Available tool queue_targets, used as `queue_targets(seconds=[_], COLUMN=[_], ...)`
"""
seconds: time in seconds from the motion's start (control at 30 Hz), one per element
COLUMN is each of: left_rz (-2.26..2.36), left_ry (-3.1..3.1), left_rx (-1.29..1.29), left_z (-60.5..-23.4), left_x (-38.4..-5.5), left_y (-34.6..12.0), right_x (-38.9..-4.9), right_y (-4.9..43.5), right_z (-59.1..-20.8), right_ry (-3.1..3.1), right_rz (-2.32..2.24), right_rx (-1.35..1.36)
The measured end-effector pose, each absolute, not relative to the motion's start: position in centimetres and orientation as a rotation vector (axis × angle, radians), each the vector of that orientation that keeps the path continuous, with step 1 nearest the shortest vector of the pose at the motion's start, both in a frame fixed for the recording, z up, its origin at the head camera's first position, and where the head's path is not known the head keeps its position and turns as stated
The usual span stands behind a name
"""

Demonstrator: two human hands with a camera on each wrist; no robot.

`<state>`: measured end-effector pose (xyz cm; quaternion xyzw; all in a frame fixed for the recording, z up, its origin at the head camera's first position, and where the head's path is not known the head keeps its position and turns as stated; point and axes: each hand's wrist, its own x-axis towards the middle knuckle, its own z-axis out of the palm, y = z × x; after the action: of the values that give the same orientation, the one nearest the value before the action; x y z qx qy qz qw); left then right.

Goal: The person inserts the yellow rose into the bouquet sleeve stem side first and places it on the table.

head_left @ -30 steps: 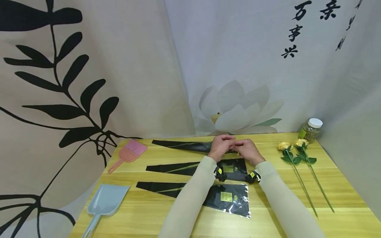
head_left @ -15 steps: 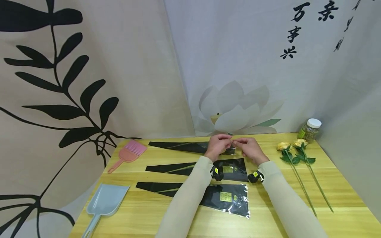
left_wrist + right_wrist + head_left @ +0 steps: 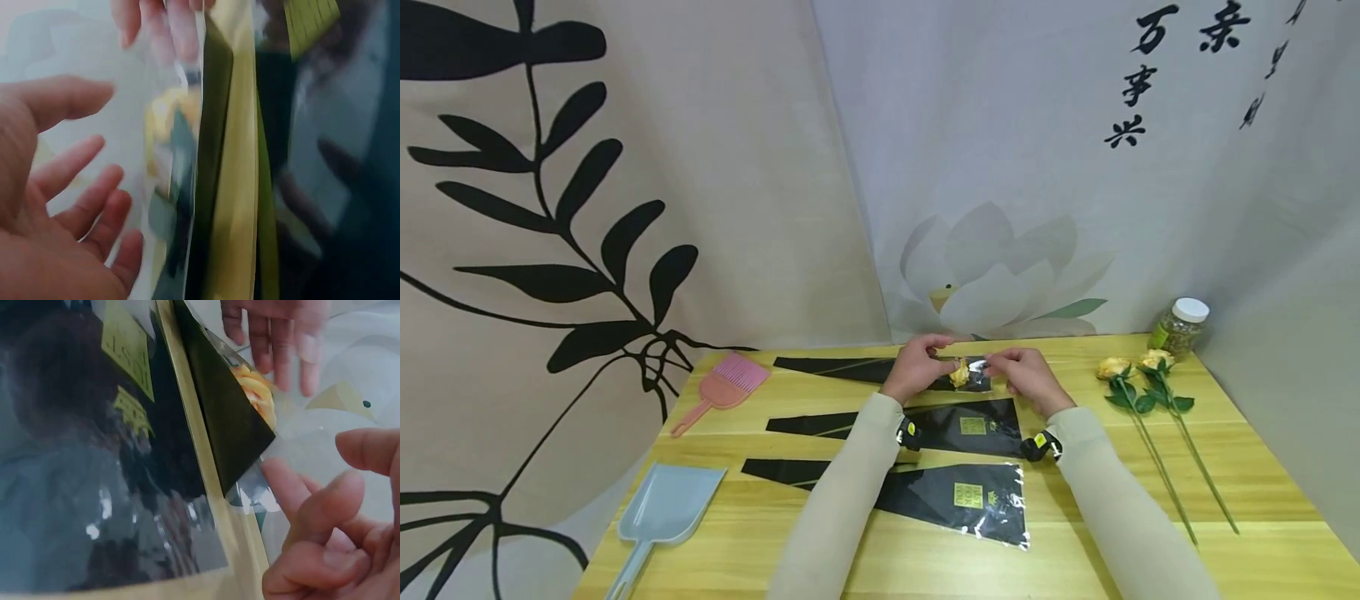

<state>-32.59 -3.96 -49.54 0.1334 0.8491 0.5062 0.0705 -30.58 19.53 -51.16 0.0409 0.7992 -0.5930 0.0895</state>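
Note:
A yellow rose (image 3: 959, 373) lies at the wide end of the rearmost black flower sleeve (image 3: 835, 367), under clear film in the left wrist view. My left hand (image 3: 917, 367) is beside the rose, its fingers spread and loosely bent around nothing in the left wrist view. At the sleeve's right end is my right hand (image 3: 1028, 379). Its index finger reaches the clear film edge in the right wrist view, while the thumb stands apart. Nearer to me lie a middle black sleeve (image 3: 936, 427) and a front one (image 3: 947, 500), both with gold print and partly under my left arm.
Two yellow roses (image 3: 1116, 369) with long stems lie at the right. Behind them stands a white-lidded jar (image 3: 1180, 327). On the left are a pink brush (image 3: 722, 392) and a light blue dustpan (image 3: 670, 504). A printed cloth (image 3: 760, 167) hangs behind the wooden table (image 3: 970, 567).
My hands have drawn apart: the left one has moved left along the rear sleeve, uncovering the rose. The right hand stays near the sleeve's end. The rear sleeve has shifted slightly left.

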Motion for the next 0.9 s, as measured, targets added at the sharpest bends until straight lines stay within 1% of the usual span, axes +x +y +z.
queue_targets(seconds=[0.23, 0.43, 0.6, 0.9], left_rz=[1.055, 0.831, 0.815, 0.976], left_ry=[2.753, 2.809, 2.831, 2.860], left_rx=[0.449, 0.466, 0.452, 0.478], left_z=[-50.3, -50.7, -51.0, -51.6], left_x=[-33.0, -33.0, -33.0, -33.3], left_y=[-7.4, -8.1, -8.0, -8.1], right_x=[-30.6, -30.5, -30.5, -30.7], right_y=[18.9, 18.8, 18.8, 19.4], right_z=[-51.7, -51.6, -51.3, -51.1], right_ry=[2.350, 2.298, 2.306, 2.367], right_rz=[-1.782, -1.814, -1.828, -1.846], right_rx=[0.134, 0.145, 0.122, 0.101])
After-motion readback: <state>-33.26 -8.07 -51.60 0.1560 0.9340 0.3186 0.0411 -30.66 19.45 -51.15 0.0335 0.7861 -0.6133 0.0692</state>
